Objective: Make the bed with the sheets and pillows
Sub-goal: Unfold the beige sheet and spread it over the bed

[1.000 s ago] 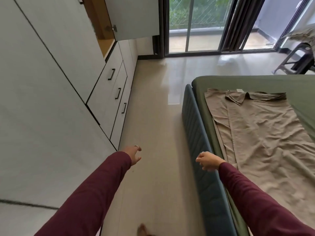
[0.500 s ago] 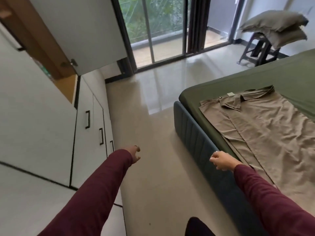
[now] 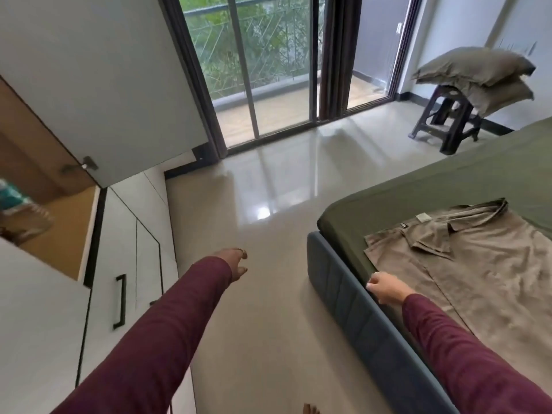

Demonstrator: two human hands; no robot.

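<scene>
Olive-green fitted sheet [image 3: 448, 186] already stretched over the mattress — done, by the look of it. Taupe flat sheet [image 3: 478, 279] lying rumpled on the near right part of the bed, far corner folded back; spreading and tucking left. Two taupe pillows [image 3: 475, 73] stacked on a dark plastic stool [image 3: 445, 127], far right, not yet placed.

Left hand [image 3: 236, 261] loose, holding nothing. Right hand [image 3: 385, 288] curled by the sheet edge at the blue padded bed frame [image 3: 343, 291] — grip impossible to tell.

Glossy beige tiled floor [image 3: 268, 204]; white wardrobe [image 3: 125, 279] left; glass sliding doors [image 3: 268, 70] far.
</scene>
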